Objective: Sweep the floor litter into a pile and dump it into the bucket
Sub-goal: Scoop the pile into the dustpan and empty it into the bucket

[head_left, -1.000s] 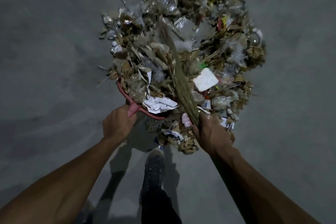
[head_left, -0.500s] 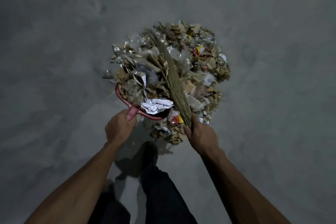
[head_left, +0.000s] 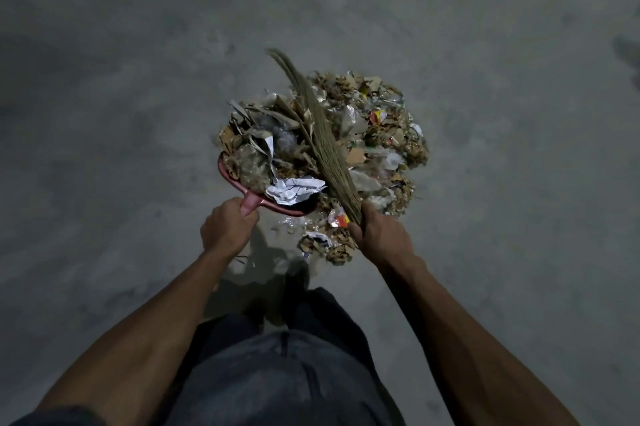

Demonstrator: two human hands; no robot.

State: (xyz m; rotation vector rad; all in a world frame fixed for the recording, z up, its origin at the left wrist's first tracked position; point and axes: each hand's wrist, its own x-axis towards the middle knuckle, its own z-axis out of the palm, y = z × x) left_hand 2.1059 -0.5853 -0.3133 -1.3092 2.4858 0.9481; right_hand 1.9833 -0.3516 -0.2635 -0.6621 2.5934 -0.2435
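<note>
Gripping the handle of a pink-red plastic dustpan in the left hand, fingers clenched round it, with the pan heaped with torn paper, dry scraps and one crumpled white sheet near its back edge. Holding it level, apparently to keep the load from sliding off the open far lip.

Grasping the bound end of a tan grass-fibre broom in the right hand, grip closed tight just where the bristles gather. Laid diagonally across the pan's right side, tip pointing far and left beyond the litter, seemingly to pin the light pieces down and stop them spilling or blowing off.

Lying on the grey concrete floor, right of and partly beneath the pan, a round pile of mixed litter: cardboard bits, clear wrappers, a red-and-yellow packet. More scraps near the feet, between the two hands.

Judging from this: pile formed, one scoop loaded, much litter left on the floor. No bucket in view, so the carry to it and the dump not yet done. Likely risk: loose paper dropping from the overfull pan.
</note>
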